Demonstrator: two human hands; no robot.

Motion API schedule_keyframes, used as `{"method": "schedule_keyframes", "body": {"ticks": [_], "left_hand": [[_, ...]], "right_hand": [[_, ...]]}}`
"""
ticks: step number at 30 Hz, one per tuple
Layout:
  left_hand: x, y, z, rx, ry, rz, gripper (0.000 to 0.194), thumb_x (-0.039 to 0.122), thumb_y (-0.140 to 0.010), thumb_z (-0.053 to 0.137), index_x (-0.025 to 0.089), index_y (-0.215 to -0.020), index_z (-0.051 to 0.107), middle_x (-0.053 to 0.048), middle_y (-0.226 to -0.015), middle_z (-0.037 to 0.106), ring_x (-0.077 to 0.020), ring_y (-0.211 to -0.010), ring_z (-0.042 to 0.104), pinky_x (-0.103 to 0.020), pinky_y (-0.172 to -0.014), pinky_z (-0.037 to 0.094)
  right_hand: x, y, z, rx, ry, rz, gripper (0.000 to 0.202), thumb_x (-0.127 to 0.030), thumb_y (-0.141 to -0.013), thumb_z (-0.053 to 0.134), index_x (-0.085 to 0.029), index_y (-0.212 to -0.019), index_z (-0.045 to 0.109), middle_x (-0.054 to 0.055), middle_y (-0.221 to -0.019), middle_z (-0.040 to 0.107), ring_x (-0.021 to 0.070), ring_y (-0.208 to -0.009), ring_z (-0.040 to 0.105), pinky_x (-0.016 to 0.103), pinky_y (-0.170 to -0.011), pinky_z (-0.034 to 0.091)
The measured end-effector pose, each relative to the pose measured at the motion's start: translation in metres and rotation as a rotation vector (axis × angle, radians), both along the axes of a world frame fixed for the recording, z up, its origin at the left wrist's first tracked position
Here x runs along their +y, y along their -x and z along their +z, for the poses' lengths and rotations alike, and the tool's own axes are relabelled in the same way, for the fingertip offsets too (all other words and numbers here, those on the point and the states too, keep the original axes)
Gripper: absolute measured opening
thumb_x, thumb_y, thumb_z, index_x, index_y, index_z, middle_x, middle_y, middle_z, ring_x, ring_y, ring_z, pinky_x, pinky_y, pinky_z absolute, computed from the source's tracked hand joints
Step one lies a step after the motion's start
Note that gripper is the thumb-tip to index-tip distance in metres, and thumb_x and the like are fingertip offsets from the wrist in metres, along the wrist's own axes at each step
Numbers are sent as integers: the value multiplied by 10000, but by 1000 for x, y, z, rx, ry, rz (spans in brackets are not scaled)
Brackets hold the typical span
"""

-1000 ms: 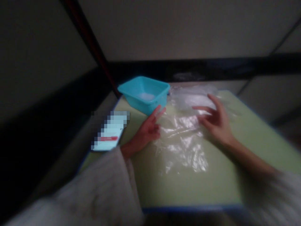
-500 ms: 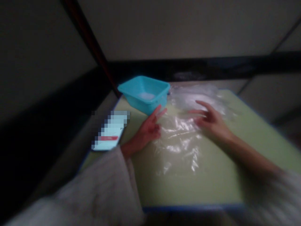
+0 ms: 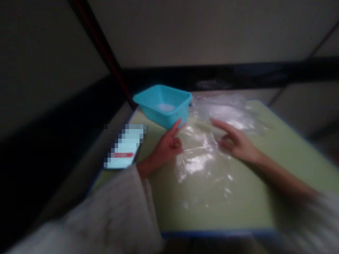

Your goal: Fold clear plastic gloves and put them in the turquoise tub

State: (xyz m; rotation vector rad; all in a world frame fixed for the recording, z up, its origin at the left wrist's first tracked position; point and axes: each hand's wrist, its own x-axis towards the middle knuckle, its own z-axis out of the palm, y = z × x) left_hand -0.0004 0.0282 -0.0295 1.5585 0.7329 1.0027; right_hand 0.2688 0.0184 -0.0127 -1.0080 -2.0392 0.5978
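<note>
A clear plastic bag [image 3: 197, 164] with shiny creases lies between my hands on the pale green table. On its left edge, my left hand [image 3: 168, 146] pinches the film between thumb and curled fingers, its index finger stretched forward. My right hand [image 3: 235, 143] closes thumb and curled fingers at the bag's right edge, index finger pointing left. Blur softens the exact contact of both hands. Just beyond my left fingertips stands a turquoise basin [image 3: 169, 121] with something whitish inside.
More clear plastic bags [image 3: 230, 114] lie in a pile at the back, right of the basin. A phone [image 3: 123, 148] with a lit, pixelated screen rests at the left edge. The table [image 3: 278, 141] has a blue rim; walls stand behind and left.
My right hand's spread fingers have curled in, leaving the index out. My left fingers have drawn into a pinch. The bag's creases and reflections have shifted, with its lower part nearer the front edge.
</note>
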Motion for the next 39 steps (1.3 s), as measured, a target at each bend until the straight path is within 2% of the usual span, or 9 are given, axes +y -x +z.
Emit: {"method": "schedule_keyframes", "body": {"ticks": [2, 4, 8, 12, 14, 16, 20, 22, 39], "left_hand": [[-1, -1, -4, 145, -40, 65, 918, 78, -672, 642, 302, -1459, 226, -85, -1198, 584, -62, -582, 444, -193, -498, 375], [-3, -3, -7, 267, -96, 137, 919, 69, -666, 616, 266, -1467, 212, -72, -1096, 612, -87, -603, 476, -213, -526, 405], [-6, -7, -6, 431, -306, 365, 907, 66, -644, 611, 247, -1450, 238, -108, -1311, 474, -202, -908, 554, -351, -769, 489], [-11, -8, 1, 518, -613, 487, 713, 87, -686, 605, 235, -1350, 393, -91, -1402, 393, -286, -1253, 400, -475, -1033, 356], [-16, -9, 4, 549, -716, 431, 531, 93, -727, 571, 223, -1238, 507, -87, -1312, 499, -267, -1226, 450, -470, -1032, 371], [-21, -10, 4, 570, -779, 278, 384, 99, -762, 534, 210, -1127, 583, -83, -1180, 602, -246, -1122, 542, -450, -979, 428], [-29, -13, 3, 599, -860, -152, 317, 114, -811, 475, 179, -1090, 611, -88, -1103, 665, -224, -1072, 590, -407, -942, 458], [-32, -15, 3, 611, -881, -264, 310, 126, -827, 462, 158, -1101, 603, -99, -1119, 664, -224, -1094, 584, -392, -955, 447], [-45, -23, 9, 630, -911, -436, 326, 164, -824, 473, 139, -1139, 552, -101, -1163, 651, -234, -1081, 593, -380, -955, 436]], "right_hand": [[3, -1, -6, -12, -10, -25, 660, -84, -748, 536, -324, -1356, 441, 34, -1426, 438, 298, -1254, 462, 413, -811, 570], [6, -1, -10, 19, 22, -52, 642, -91, -749, 530, -308, -1347, 446, 56, -1406, 454, 284, -1168, 539, 426, -810, 570], [7, -1, -13, 95, 68, -177, 546, -119, -762, 520, -258, -1289, 496, 108, -1319, 523, 269, -1024, 616, 450, -770, 572], [6, -1, -10, 19, -87, -243, 425, -135, -766, 523, -231, -1177, 572, 98, -1232, 581, 276, -1043, 598, 472, -799, 551], [3, 1, -8, -82, -181, -207, 355, -129, -780, 508, -224, -1106, 610, 86, -1159, 624, 269, -1042, 602, 468, -833, 535], [-1, 5, -7, -197, -222, -132, 309, -132, -812, 486, -215, -1071, 632, 83, -1086, 663, 255, -1000, 628, 446, -841, 534], [-9, 14, -8, -384, -243, 18, 273, -201, -893, 455, -196, -1086, 648, 100, -1067, 688, 253, -963, 656, 430, -829, 545], [-10, 18, -8, -436, -256, 65, 282, -227, -915, 437, -182, -1100, 644, 110, -1080, 687, 258, -986, 651, 443, -852, 539], [-7, 17, -11, -496, -223, 123, 382, -319, -915, 482, -143, -1245, 555, 153, -1205, 629, 285, -1118, 588, 481, -942, 483]]}}
